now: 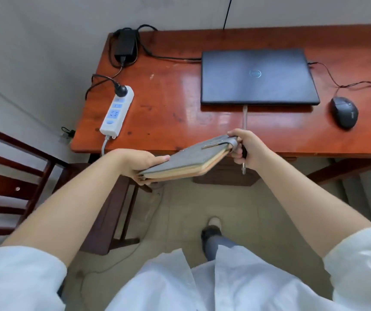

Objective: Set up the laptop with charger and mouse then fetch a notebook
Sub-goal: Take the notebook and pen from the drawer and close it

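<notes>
A grey notebook [186, 159] with cream page edges is held level just in front of the desk's near edge. My left hand [139, 163] grips its near-left corner; my right hand [248, 149] grips its far-right corner together with a pen [244, 122]. On the red-brown wooden desk [169, 104] lies a closed dark laptop [257, 77]. A black charger brick [125, 44] sits at the back left, its cable running to the laptop's left side. Its plug sits in a white power strip [117, 111]. A black wired mouse [344, 112] rests right of the laptop.
A dark wooden chair [12, 176] stands at the left beside the desk. Below the desk are tiled floor, a trailing cable and my shoe [211, 230]. The wall runs behind the desk.
</notes>
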{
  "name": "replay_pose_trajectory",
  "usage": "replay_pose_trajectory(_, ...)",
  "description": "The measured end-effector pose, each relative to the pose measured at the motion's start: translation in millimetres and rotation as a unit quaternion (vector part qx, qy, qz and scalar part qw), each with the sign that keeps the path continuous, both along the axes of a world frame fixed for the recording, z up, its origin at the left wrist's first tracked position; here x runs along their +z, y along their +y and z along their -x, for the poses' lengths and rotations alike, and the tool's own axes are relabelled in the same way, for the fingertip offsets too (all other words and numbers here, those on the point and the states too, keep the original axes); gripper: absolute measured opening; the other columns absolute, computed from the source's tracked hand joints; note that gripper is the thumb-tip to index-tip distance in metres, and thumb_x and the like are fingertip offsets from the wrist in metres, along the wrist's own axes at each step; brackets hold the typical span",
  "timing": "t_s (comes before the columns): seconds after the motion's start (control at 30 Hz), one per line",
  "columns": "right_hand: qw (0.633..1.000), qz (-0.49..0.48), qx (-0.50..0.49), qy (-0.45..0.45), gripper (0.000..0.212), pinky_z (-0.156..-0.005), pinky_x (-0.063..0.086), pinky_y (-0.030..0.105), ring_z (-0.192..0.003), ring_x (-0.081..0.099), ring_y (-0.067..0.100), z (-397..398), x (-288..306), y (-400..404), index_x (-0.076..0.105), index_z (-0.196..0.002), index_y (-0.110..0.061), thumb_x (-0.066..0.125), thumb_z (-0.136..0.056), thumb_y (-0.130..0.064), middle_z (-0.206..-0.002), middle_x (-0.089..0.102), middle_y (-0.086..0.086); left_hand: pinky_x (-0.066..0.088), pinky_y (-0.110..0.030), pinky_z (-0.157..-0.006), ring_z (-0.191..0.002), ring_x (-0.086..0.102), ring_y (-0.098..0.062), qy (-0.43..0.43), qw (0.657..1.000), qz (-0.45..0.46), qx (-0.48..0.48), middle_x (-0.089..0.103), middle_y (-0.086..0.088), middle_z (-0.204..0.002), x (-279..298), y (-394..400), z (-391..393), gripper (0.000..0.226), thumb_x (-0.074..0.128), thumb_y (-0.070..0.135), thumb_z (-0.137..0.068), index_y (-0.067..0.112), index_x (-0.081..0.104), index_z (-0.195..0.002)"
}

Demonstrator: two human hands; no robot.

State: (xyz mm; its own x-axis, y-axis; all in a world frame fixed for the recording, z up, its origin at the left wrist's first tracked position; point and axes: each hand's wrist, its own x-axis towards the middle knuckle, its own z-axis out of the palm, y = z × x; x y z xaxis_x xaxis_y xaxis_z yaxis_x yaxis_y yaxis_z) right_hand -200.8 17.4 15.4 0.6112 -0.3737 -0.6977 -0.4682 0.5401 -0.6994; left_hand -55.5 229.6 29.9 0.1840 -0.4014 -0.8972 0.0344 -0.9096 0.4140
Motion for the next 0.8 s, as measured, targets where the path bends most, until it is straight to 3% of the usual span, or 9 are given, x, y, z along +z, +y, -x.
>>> replay_pose_trajectory(0.07,1.0,0.023,0.011,-0.01,0.033,-0.032,0.023,0.011,-0.018,0.031,0.007,-29.5,13.5,-13.0,0.04,-0.057,-0.014,0.049,-0.088,-0.017,-0.023,0.037,-0.005,0.049,-0.015,-0.036,-0.035,0.061,-0.004,0.002,0.999,0.023,0.029,0.065,0.004,-0.046,12.9,-4.9,-23.1,0.045,0.028,0.04,-0.101,0.011,0.055,-0.08)
replay_pose_trajectory(0.17,0.996,0.065,0.031,-0.049,0.035,-0.035,0.025,0.014,-0.019,0.034,0.009,-95.4,28.7,-41.2,0.042,-0.054,-0.013,0.051,-0.087,-0.018,-0.023,0.039,-0.004,0.051,-0.022,-0.066,-0.07,0.067,-0.01,-0.074,0.992,0.049,0.087,0.067,0.001,-0.086,26.9,-24.9,-72.7,0.04,0.029,0.04,-0.101,0.012,0.059,-0.1)
replay_pose_trajectory(0.27,0.986,0.139,0.087,-0.019,0.038,-0.028,0.022,0.007,-0.016,0.032,0.005,-163.2,32.7,-63.7,0.042,-0.054,-0.013,0.054,-0.089,-0.022,-0.02,0.038,-0.004,0.048,-0.031,-0.087,-0.111,0.058,-0.026,-0.172,0.978,0.025,0.114,0.056,-0.01,-0.124,20.1,-50.4,-123.2,0.057,0.035,0.052,-0.096,0.009,0.044,-0.131)
replay_pose_trajectory(0.4,0.962,0.217,0.161,0.048,0.033,-0.026,0.02,0.001,-0.012,0.028,0.001,-226.0,10.4,-81.1,0.042,-0.059,-0.013,0.052,-0.09,-0.018,-0.031,0.043,0.0,0.036,-0.044,-0.11,-0.131,0.038,-0.035,-0.332,0.936,-0.033,0.116,0.034,-0.013,-0.146,-10.0,-72.2,-160.8,0.072,0.036,0.063,-0.088,0.017,0.025,-0.143)
replay_pose_trajectory(0.47,0.941,0.241,0.219,0.091,0.031,-0.029,0.022,0.001,-0.014,0.033,0.004,-239.9,-5.1,-83.0,0.042,-0.061,-0.012,0.052,-0.09,-0.015,-0.024,0.045,-0.002,0.03,-0.039,-0.112,-0.134,0.036,-0.034,-0.339,0.93,-0.039,0.135,0.036,-0.016,-0.148,-19.1,-79.0,-162.2,0.069,0.039,0.055,-0.093,0.01,0.027,-0.145)
replay_pose_trajectory(0.57,0.915,0.249,0.283,0.142,0.032,-0.039,0.026,0.015,-0.04,0.039,0.013,-245.9,-29.0,-78.1,0.043,-0.06,-0.011,0.049,-0.091,-0.014,-0.042,0.051,0.005,0.035,-0.032,-0.107,-0.127,0.046,-0.031,-0.344,0.924,-0.042,0.16,0.049,-0.017,-0.138,-38.2,-82.7,-163.7,0.057,0.05,0.039,-0.095,0.0,0.043,-0.135)
replay_pose_trajectory(0.63,0.879,0.297,0.334,0.168,0.032,-0.042,0.03,0.021,-0.044,0.041,0.015,-248.7,-36.3,-73.1,0.047,-0.058,-0.01,0.049,-0.089,-0.017,-0.032,0.05,0.001,0.039,-0.035,-0.102,-0.121,0.052,-0.034,-0.332,0.926,-0.058,0.169,0.055,-0.02,-0.131,-52.2,-80.4,-167.5,0.058,0.054,0.041,-0.092,-0.005,0.047,-0.127)
replay_pose_trajectory(0.73,0.894,0.241,0.339,0.166,0.023,-0.041,0.032,0.022,-0.046,0.045,0.019,-252.2,-39.8,-65.0,0.045,-0.09,-0.005,0.043,-0.094,-0.028,-0.058,0.052,0.007,0.041,-0.039,-0.101,-0.121,0.051,-0.035,-0.326,0.925,-0.076,0.179,0.054,-0.022,-0.131,-67.9,-74.6,-169.4,0.06,0.054,0.043,-0.091,-0.007,0.046,-0.124)
replay_pose_trajectory(0.8,0.893,0.273,0.319,0.164,0.02,-0.041,0.038,0.02,-0.052,0.047,0.023,-244.0,-39.0,-62.6,0.041,-0.109,-0.004,0.036,-0.095,-0.017,-0.076,0.05,0.011,0.041,-0.039,-0.099,-0.121,0.05,-0.036,-0.328,0.925,-0.081,0.175,0.052,-0.024,-0.132,-73.9,-72.6,-165.1,0.059,0.052,0.042,-0.093,-0.007,0.044,-0.124)
